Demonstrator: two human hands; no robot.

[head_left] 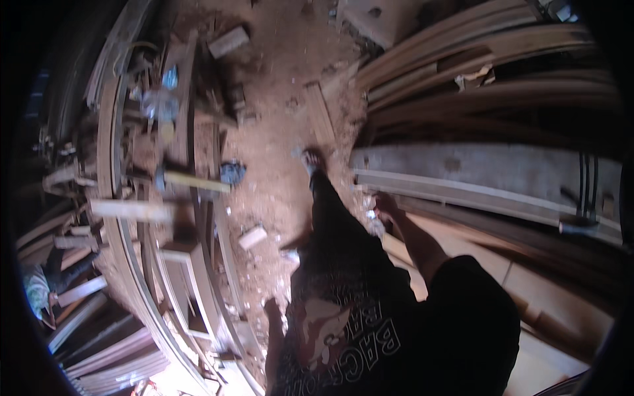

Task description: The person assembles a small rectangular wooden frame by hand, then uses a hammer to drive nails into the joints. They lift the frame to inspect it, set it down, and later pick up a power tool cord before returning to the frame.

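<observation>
My right hand (387,206) hangs beside my leg, next to the long grey board on the right. Its fingers look loosely bent and apart, with nothing visible in them, though blur softens them. Lower down on the left, my left hand (271,307) hangs at my side near the wooden bench; its fingers are too small and unclear to read. A hammer (198,181) with a yellowish handle lies across the bench (109,138), apart from both hands. Near it are a pale wooden board (135,210) and a rectangular wooden frame (188,290).
Dirt floor (267,142) runs ahead between the bench and stacked planks (475,49). Loose wood pieces (320,113) and a small block (252,237) lie on it. The long grey board (462,168) edges the right side. Another person (41,294) is at the far left.
</observation>
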